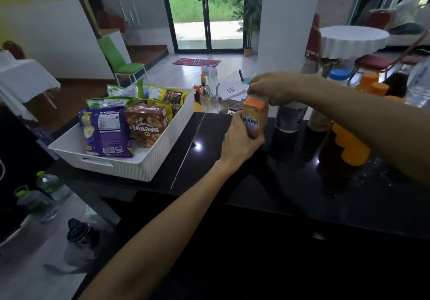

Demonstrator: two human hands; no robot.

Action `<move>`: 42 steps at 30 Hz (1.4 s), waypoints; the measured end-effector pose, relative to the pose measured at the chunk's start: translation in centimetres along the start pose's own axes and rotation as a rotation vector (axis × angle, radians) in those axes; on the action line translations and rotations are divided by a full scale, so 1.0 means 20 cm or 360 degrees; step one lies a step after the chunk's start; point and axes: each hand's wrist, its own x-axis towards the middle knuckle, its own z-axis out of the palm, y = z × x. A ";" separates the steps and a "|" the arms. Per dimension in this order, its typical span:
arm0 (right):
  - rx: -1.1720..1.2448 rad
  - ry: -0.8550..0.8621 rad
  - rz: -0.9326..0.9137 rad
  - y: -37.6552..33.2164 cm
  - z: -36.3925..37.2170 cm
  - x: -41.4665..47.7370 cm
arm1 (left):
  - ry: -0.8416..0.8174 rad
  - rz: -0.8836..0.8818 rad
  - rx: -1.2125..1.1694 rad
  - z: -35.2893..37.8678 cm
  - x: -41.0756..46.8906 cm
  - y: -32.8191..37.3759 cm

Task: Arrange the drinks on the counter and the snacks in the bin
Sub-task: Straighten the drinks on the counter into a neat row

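Observation:
An orange drink carton (255, 111) stands upright near the back edge of the black counter (232, 183). My left hand (242, 141) wraps its lower side, and my right hand (274, 88) pinches its top. A white ribbed bin (149, 160) sits at the left of the counter with snacks in it: a purple chip bag (104, 130), a brown snack box (146, 125), green packets (109, 102) and a yellow bag (167, 95). To the right of the carton stand a dark can (289, 118) and orange-capped bottles (372, 85).
A clear water bottle (418, 85) stands at the far right. Below the counter at the left are green-capped bottles (44, 195) and a dark-topped jug (79, 237). Beyond the counter lie papers (232, 90), a kettle (207, 92), a green chair (121, 60) and a round white table (351, 39).

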 end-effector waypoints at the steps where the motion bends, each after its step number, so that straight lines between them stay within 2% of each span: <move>1: -0.0052 -0.0023 0.0017 0.01 -0.01 0.01 | -0.0031 0.0019 -0.0005 -0.02 0.00 -0.02; 4: -0.0123 -0.0119 0.0170 0.03 -0.03 0.02 | -0.0216 0.0032 -0.0038 -0.12 0.03 -0.10; 6: 0.0009 -0.0172 0.0331 0.06 -0.03 0.03 | -0.0332 0.0047 -0.0156 -0.16 0.03 -0.14; 8: 0.0128 -0.0190 0.0424 0.08 -0.01 0.03 | -0.0302 0.0060 -0.0219 -0.18 0.01 -0.16; 11: 0.0058 -0.0098 0.0492 0.06 0.02 0.03 | -0.0277 0.0048 -0.0283 -0.19 0.01 -0.16; 17: -0.0041 0.0002 0.0558 -0.02 0.03 0.05 | -0.0274 0.0048 -0.0353 -0.18 0.02 -0.18; 22: 0.0283 -0.0262 0.0473 0.02 -0.03 0.05 | -0.0257 0.0023 -0.0391 -0.18 0.03 -0.17; 32: 0.0131 0.0008 0.0583 -0.02 -0.01 0.07 | -0.0326 -0.0057 -0.0376 -0.17 0.03 -0.17; 37: 0.0127 -0.0028 0.0604 -0.06 -0.02 0.04 | -0.0319 -0.0016 -0.0127 -0.16 0.02 -0.15; 39: 0.0135 0.0109 0.0601 -0.10 -0.02 -0.02 | -0.0275 -0.0004 -0.0076 -0.16 0.03 -0.15; 42: 0.0422 0.0795 0.0614 -0.22 0.06 -0.18 | -0.0241 0.0003 -0.0048 -0.15 0.03 -0.14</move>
